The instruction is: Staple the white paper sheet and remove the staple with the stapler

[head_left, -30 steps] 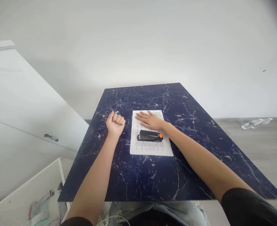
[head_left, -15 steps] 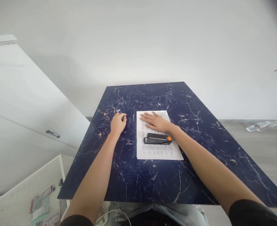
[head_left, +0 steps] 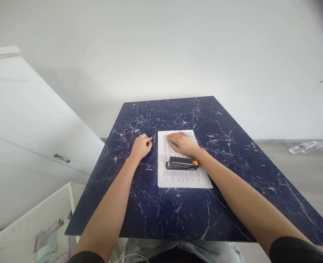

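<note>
On the dark blue marbled table [head_left: 178,215] lies a printed sheet of white paper [head_left: 189,183], perhaps more than one sheet. My right hand [head_left: 185,143] rests palm down on its upper part, fingers close together and slightly bent, holding nothing. Just below that hand, a black stapler [head_left: 181,163] with an orange end lies sideways on the paper, near my wrist. Left of the paper, my left hand [head_left: 141,147] is on the table with curled fingers and a gap between thumb and forefinger. Beyond it sits a small pale strip [head_left: 136,130], possibly staples, apart from the fingers.
A white cabinet [head_left: 35,120] with a dark handle [head_left: 62,158] stands to the left. Below it, a white perforated tray [head_left: 21,223] holds several small packets [head_left: 46,243]. Clear plastic packaging [head_left: 309,146] lies on the floor at right. A pale wall [head_left: 161,47] rises behind the table.
My left hand has moved away from the small strip, right and nearer to me, towards the paper. The fingers of my right hand have come together from a spread position.
</note>
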Motion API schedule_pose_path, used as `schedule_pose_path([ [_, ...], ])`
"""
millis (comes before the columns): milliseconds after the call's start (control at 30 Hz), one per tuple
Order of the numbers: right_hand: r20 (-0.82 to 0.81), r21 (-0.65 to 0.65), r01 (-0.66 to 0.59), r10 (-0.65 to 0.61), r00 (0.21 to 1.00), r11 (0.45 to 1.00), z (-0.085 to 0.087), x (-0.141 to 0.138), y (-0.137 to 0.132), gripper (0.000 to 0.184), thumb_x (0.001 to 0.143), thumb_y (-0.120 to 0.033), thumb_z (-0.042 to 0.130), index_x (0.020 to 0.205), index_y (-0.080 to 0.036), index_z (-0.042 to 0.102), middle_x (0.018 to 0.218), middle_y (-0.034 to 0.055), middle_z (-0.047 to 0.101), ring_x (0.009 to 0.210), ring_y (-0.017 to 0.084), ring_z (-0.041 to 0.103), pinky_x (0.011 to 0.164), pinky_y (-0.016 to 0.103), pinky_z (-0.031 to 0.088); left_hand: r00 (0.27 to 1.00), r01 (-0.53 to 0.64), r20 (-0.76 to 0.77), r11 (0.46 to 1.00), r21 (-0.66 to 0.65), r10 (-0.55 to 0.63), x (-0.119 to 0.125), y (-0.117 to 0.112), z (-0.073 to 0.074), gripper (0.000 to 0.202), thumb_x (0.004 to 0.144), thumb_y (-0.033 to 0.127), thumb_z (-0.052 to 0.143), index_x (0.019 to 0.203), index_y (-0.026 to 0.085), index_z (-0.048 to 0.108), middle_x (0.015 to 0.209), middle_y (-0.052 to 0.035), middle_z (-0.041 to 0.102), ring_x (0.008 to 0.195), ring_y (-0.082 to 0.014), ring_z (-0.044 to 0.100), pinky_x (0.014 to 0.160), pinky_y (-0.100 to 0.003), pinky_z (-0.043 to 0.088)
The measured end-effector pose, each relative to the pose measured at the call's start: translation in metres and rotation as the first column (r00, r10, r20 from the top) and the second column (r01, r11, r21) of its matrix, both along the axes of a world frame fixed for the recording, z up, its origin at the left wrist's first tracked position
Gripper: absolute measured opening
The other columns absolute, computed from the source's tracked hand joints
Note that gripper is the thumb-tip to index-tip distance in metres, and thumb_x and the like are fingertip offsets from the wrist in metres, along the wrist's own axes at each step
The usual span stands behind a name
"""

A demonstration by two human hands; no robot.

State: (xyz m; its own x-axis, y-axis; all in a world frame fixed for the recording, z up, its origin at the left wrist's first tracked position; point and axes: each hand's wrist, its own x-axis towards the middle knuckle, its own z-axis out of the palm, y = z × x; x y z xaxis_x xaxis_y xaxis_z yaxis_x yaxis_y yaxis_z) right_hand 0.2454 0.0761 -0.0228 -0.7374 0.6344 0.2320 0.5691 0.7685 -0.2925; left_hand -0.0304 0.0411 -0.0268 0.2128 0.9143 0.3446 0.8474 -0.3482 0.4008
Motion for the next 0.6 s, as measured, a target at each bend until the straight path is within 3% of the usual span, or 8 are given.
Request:
schedule_pose_path([
  [133,-0.085,-0.021,0.167,-0.168,0.982,0.986,0.007,-0.001,-0.005,0.035,0.100,-0.031,0.048,0.118,-0.022,0.077,0.128,0.0121,0.075,0.121,0.035,0.063,0.106,0.053,0.046,0.993,-0.016,0.117,0.999,0.037,0.011,0.004,-0.004,0.005,0.032,0.096,0.017,0.053,0.109,0.019,0.082,0.095,-0.0101,0.066,0.096,-0.0259,0.063,0.094,-0.041,0.051],
  [233,-0.259,-0.230,0.451,-0.501,0.826,0.862,0.017,0.007,-0.019,0.033,0.098,-0.033,0.048,0.101,-0.020,0.078,0.107,0.0125,0.078,0.096,0.031,0.069,0.090,0.046,0.054,0.948,-0.031,0.319,0.997,0.078,0.005,0.008,-0.005,0.007,0.029,0.098,0.021,0.053,0.106,0.020,0.081,0.103,-0.0102,0.068,0.103,-0.0261,0.063,0.102,-0.042,0.049],
  [300,-0.336,-0.427,0.473,-0.621,0.708,0.771,0.023,0.019,-0.035,0.035,0.100,-0.039,0.045,0.096,-0.021,0.076,0.095,0.0094,0.077,0.073,0.023,0.066,0.074,0.039,0.054,0.842,-0.061,0.539,0.996,0.068,0.014,0.016,-0.005,0.007,0.025,0.098,0.026,0.055,0.101,0.021,0.079,0.106,-0.0094,0.069,0.105,-0.0256,0.064,0.101,-0.041,0.048],
  [333,-0.363,-0.508,0.427,-0.636,0.681,0.748,0.026,0.025,-0.044,0.038,0.101,-0.042,0.044,0.095,-0.021,0.075,0.091,0.0081,0.076,0.063,0.018,0.062,0.065,0.035,0.052,0.739,-0.072,0.673,0.997,0.038,0.028,0.023,-0.006,0.006,0.024,0.098,0.030,0.056,0.099,0.021,0.078,0.106,-0.0090,0.070,0.104,-0.0252,0.064,0.098,-0.040,0.049],
  [400,-0.418,-0.628,0.278,-0.616,0.668,0.727,0.030,0.040,-0.062,0.040,0.103,-0.048,0.044,0.099,-0.021,0.073,0.093,0.0077,0.076,0.050,0.012,0.049,0.051,0.030,0.044,0.458,-0.002,0.887,0.998,-0.069,0.062,0.037,-0.009,0.007,0.030,0.101,0.041,0.054,0.098,0.021,0.076,0.108,-0.0091,0.072,0.103,-0.0244,0.066,0.093,-0.038,0.051],
  [467,-0.442,-0.736,0.078,-0.564,0.697,0.673,0.033,0.056,-0.075,0.038,0.103,-0.051,0.049,0.109,-0.021,0.072,0.107,0.0096,0.077,0.044,0.007,0.039,0.042,0.028,0.034,0.255,0.240,0.963,0.958,-0.156,0.093,0.051,-0.014,0.009,0.045,0.104,0.055,0.046,0.102,0.021,0.075,0.114,-0.0111,0.073,0.105,-0.0249,0.068,0.091,-0.038,0.053],
  [500,-0.441,-0.787,-0.031,-0.526,0.728,0.616,0.034,0.065,-0.078,0.038,0.103,-0.051,0.052,0.116,-0.022,0.071,0.117,0.0111,0.076,0.043,0.006,0.036,0.040,0.027,0.031,0.227,0.376,0.970,0.910,-0.173,0.091,0.055,-0.017,0.011,0.054,0.105,0.062,0.041,0.106,0.020,0.075,0.118,-0.0126,0.073,0.109,-0.0259,0.068,0.093,-0.039,0.053],
  [600,-0.415,-0.885,-0.266,-0.387,0.824,0.383,0.035,0.086,-0.079,0.041,0.103,-0.048,0.058,0.136,-0.024,0.066,0.132,0.0140,0.073,0.042,0.003,0.035,0.038,0.026,0.030,0.282,0.634,0.959,0.753,-0.177,-0.012,0.055,-0.022,0.019,0.069,0.099,0.078,0.041,0.120,0.021,0.074,0.132,-0.0158,0.070,0.125,-0.0305,0.063,0.104,-0.043,0.051],
])
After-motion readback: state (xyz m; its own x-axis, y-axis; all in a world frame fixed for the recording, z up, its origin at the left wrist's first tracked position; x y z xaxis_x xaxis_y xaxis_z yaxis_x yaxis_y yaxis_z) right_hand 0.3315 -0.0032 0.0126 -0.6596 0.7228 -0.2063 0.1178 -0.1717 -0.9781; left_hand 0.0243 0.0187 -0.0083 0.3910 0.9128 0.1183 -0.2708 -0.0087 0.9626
